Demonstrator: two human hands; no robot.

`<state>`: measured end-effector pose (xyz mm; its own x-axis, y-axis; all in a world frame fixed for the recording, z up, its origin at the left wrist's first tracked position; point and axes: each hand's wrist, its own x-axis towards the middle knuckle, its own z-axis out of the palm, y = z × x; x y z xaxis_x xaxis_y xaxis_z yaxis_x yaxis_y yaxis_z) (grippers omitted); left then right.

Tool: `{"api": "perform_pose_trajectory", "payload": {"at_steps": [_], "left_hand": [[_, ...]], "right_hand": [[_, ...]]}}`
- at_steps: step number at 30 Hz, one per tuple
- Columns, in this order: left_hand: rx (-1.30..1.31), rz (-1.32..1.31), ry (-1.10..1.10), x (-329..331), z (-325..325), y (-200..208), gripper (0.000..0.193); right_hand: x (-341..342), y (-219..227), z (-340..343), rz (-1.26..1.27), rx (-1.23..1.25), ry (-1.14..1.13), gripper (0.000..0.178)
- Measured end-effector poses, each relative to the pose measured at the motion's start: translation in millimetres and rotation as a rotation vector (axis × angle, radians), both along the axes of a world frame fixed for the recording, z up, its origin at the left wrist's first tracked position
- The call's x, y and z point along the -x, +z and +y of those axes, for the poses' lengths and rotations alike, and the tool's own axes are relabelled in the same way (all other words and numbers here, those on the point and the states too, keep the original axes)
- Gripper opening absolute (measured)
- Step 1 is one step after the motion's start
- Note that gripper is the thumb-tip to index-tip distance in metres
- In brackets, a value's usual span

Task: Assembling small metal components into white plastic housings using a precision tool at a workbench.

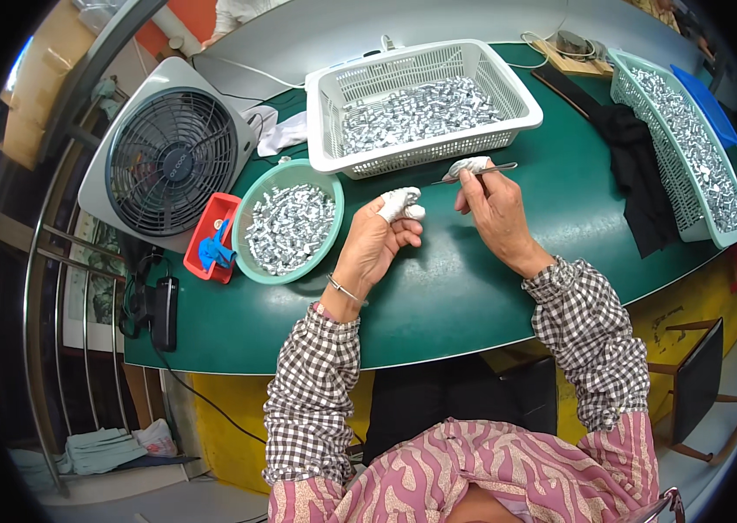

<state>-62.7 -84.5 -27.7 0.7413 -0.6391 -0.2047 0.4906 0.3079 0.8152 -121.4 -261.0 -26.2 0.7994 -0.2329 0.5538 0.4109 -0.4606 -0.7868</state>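
Observation:
My left hand [377, 237] is over the green table in front of the white basket, with white wraps on its thumb and a finger. Its fingertips are pinched together; whatever is between them is too small to make out. Opposite it, my right hand [497, 209] grips a slim pointed metal tool [499, 168] whose tip points left toward the left fingertips. A white wrap also covers a right fingertip. Behind both hands stands a white plastic basket [425, 155] with many small silvery metal parts [421, 109]. A round green basket [334, 237] with similar parts is left of my left hand.
On the left are a box fan [179, 161], a red tray [222, 207] with a blue item [216, 248], and a black power adapter [165, 314]. To the right lie a black cloth [638, 174] and a pale green basket [673, 166] of metal parts. A chair [698, 383] stands right.

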Motion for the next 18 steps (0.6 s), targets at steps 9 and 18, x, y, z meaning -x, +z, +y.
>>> {"api": "perform_pose_trajectory", "payload": {"at_steps": [9, 18], "left_hand": [[0.059, 0.009, 0.051, 5.3, -10.4, -18.3, 0.028], [0.171, 0.107, 0.049, 0.9, -6.9, -23.8, 0.030]], "right_hand": [[3.8, -6.8, 8.3, -0.188, 0.183, 0.049, 0.010], [5.7, -5.8, 11.7, -0.188, 0.172, 0.109, 0.010]]}}
